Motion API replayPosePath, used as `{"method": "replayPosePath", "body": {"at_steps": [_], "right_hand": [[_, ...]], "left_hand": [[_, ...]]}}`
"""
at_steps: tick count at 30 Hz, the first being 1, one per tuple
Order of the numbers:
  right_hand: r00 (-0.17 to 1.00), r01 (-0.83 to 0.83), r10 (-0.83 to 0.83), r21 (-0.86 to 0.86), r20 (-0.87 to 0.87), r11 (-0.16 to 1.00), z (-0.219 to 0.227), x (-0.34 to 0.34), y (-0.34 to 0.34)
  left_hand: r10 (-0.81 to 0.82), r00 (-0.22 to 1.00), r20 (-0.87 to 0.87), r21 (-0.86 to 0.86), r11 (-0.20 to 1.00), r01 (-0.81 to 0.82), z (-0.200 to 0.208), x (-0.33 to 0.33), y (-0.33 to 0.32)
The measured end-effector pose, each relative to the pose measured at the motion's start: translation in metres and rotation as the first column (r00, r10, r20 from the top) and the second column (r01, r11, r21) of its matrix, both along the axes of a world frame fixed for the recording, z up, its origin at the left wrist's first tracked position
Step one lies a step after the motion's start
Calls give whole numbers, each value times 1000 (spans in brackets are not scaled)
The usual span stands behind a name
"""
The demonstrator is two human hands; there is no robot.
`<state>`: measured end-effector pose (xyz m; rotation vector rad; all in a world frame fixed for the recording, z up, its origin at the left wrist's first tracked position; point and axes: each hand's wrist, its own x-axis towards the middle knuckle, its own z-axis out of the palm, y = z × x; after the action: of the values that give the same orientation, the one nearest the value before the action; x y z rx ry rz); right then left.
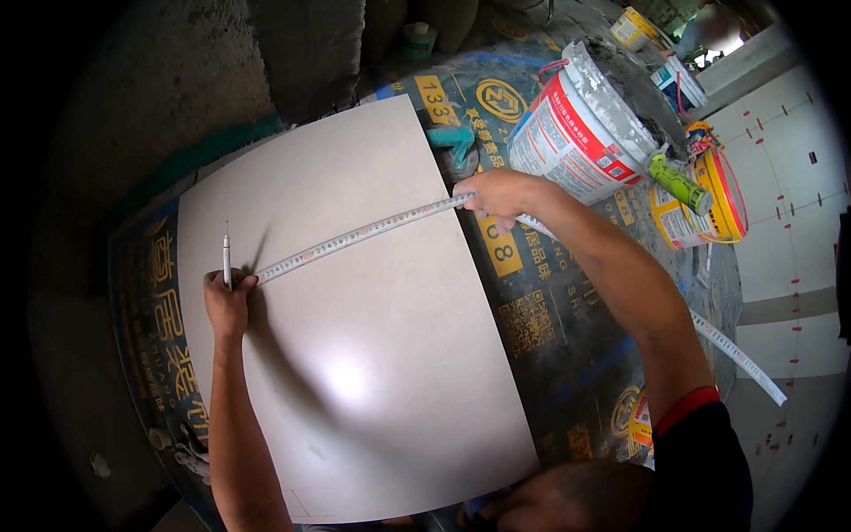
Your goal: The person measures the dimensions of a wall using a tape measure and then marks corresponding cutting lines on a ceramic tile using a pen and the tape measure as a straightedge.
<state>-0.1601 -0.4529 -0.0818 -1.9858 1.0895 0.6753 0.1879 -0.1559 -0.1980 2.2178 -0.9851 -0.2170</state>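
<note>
A large pale tile [381, 310] lies flat beneath both my hands. Across its upper part runs a white measuring tape [355, 238], slanting up from left to right. My left hand [229, 306] is closed around a thin white pen [227, 257] pointing upward, its fingers at the left end of the tape. At the tile's right edge, my right hand [496, 193] pinches the tape. Beyond that hand the tape passes behind my right forearm, and its loose end reappears farther right. Thin red lines [306, 504] mark the tile's near left corner.
Dark printed sheeting [550, 293] covers the floor around the tile. A mortar-smeared bucket [576, 133] stands beyond my right hand, beside a green-handled roller [681, 184] and a yellow bucket [700, 208]. A teal tool [452, 137] lies near the tile's far right corner. Red clips dot the tiled floor [780, 248] at right.
</note>
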Motion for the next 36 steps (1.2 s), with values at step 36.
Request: {"method": "replayPosePath", "body": {"at_steps": [36], "right_hand": [[996, -80, 81, -65, 21, 995, -8, 12, -6]], "left_hand": [[251, 813, -525, -64, 941, -332, 40, -15, 121]]}}
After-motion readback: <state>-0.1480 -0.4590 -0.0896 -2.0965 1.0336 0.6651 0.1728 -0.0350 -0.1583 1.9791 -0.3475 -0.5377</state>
